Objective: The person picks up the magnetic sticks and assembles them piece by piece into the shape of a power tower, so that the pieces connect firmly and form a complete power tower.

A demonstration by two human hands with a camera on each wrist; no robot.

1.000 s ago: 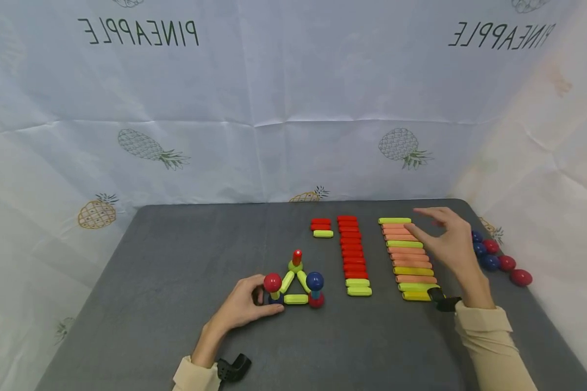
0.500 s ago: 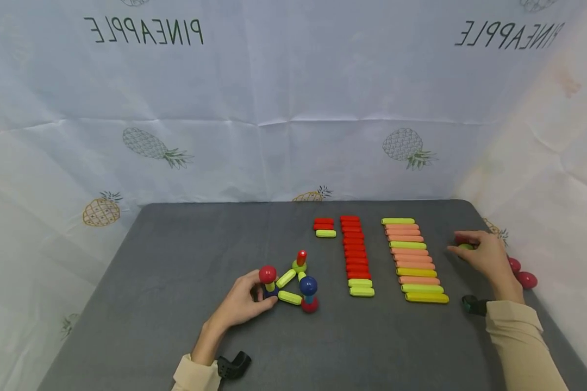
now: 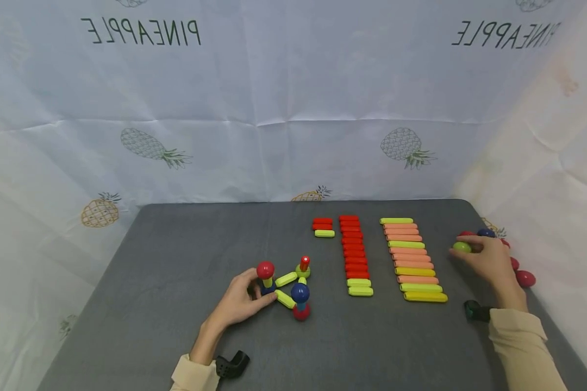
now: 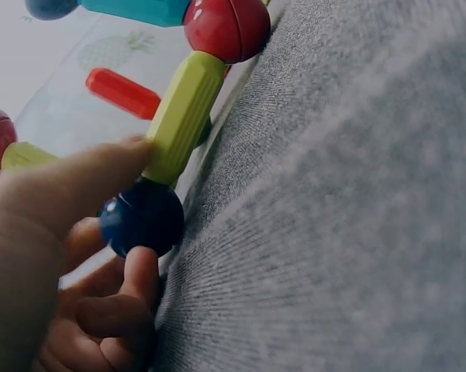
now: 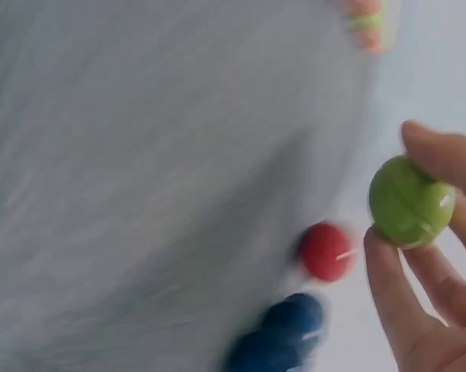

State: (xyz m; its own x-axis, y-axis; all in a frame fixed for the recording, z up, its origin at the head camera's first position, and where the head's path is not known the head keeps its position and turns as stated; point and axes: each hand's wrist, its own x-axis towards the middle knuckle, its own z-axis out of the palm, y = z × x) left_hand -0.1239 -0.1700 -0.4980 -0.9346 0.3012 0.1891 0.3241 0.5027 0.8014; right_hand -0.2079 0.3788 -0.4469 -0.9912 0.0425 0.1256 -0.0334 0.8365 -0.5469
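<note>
My left hand point(image 3: 239, 297) holds the near left corner of a triangle of lime rods and balls lying on the table. In the left wrist view its thumb lies along a lime rod point(image 4: 184, 116), and its fingers are round the dark blue ball point(image 4: 149, 213). Short rods stand up from the corners, one topped by a red ball point(image 3: 266, 270), another by a blue ball point(image 3: 300, 292), while a red rod point(image 3: 305, 263) has a bare top. Far to the right, my right hand point(image 3: 491, 266) pinches a green ball point(image 5: 407, 200) between thumb and fingers.
Short red rods point(image 3: 354, 247) lie in a column right of the triangle, with a few more behind. Further right is a column of longer orange and yellow rods point(image 3: 405, 251). Red balls point(image 3: 525, 279) and blue balls point(image 5: 273, 341) sit near the table's right edge.
My right hand has moved right from the long rods to the balls and now holds a green one. My left hand has turned the triangle slightly, its right corner swinging nearer and to the left.
</note>
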